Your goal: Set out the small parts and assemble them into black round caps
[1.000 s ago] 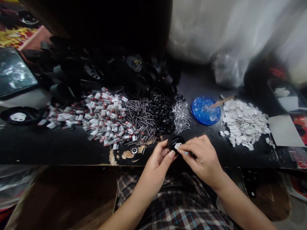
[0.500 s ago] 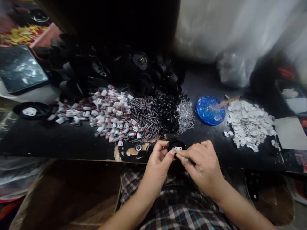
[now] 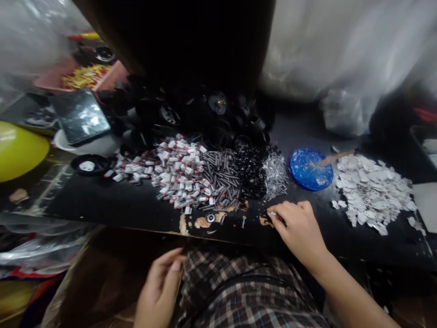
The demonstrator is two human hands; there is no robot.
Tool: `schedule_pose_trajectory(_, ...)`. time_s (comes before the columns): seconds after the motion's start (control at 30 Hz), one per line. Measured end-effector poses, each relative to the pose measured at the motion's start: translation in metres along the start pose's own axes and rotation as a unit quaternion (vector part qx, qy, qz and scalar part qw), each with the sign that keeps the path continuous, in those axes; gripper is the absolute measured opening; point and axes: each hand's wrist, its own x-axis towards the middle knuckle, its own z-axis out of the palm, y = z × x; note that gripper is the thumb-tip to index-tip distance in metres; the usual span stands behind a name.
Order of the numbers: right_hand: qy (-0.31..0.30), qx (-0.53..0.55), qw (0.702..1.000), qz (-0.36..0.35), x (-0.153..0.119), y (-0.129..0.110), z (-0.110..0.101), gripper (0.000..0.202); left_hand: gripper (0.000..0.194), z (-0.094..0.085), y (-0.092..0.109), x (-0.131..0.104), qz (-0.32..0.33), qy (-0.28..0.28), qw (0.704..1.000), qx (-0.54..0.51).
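Observation:
My left hand (image 3: 161, 287) hangs below the table's front edge, beside the plaid cloth over my lap. Its fingers are loosely stretched with the thumb apart, and nothing shows in them. Over the table's front part, my right hand (image 3: 298, 230) has thumb and index finger pinched together. Whatever may be between those fingertips is too small to make out. Just beyond it lies a heap of small silvery pieces (image 3: 275, 175). To its left are a small metal pin (image 3: 243, 222) and a round metal ring (image 3: 210, 218) on the worn table top.
Along the black table (image 3: 136, 209) lie white-and-red sleeves (image 3: 180, 173), springs (image 3: 221, 171), small black parts (image 3: 251, 173), a blue lid (image 3: 309, 169) with a stick (image 3: 336, 157), and white plates (image 3: 373, 191). Black round housings (image 3: 218, 132) crowd the back. A dark phone-like slab (image 3: 81, 116) leans at left.
The black round part with a white plate has left my hands and is out of sight. My left hand dropped down and left; my right stayed over the table. The view shifted left.

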Motion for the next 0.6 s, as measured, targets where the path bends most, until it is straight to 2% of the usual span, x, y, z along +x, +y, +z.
schedule_pose_trajectory(0.1, 0.010, 0.053, 0.998, -0.032, 0.004, -0.013, -0.004, 0.015, 0.029, 0.035, 0.064, -0.009, 0.026, -0.136, 0.984, -0.110)
schedule_pose_trajectory(0.17, 0.019, 0.103, 0.992, -0.073, 0.007, -0.025, -0.006, 0.014, 0.035, 0.058, 0.097, -0.009, 0.001, -0.225, 0.946, -0.233)
schedule_pose_trajectory(0.23, 0.043, 0.120, 0.985, -0.117, 0.011, -0.038, -0.007, 0.014, 0.033, 0.076, 0.116, -0.004, -0.044, -0.261, 0.900, -0.347)
schedule_pose_trajectory(0.33, 0.085, 0.111, 0.976, -0.166, 0.019, -0.053, -0.005, 0.016, 0.026, 0.086, 0.122, -0.001, -0.085, -0.239, 0.858, -0.446)
schedule_pose_trajectory(0.4, 0.087, 0.127, 0.970, -0.190, 0.022, -0.057, -0.003, 0.018, 0.020, 0.081, 0.120, 0.002, -0.080, -0.201, 0.862, -0.458)
schedule_pose_trajectory(0.47, 0.089, 0.154, 0.964, -0.196, 0.023, -0.056, 0.000, 0.023, 0.015, 0.064, 0.118, 0.011, -0.051, -0.148, 0.882, -0.445)
schedule_pose_trajectory(0.53, 0.099, 0.165, 0.964, -0.182, 0.019, -0.051, 0.005, 0.027, 0.014, 0.034, 0.121, 0.033, -0.001, -0.067, 0.900, -0.430)
schedule_pose_trajectory(0.6, 0.112, 0.160, 0.966, -0.170, 0.014, -0.045, 0.015, 0.025, 0.021, -0.009, 0.131, 0.066, 0.072, 0.043, 0.906, -0.416)
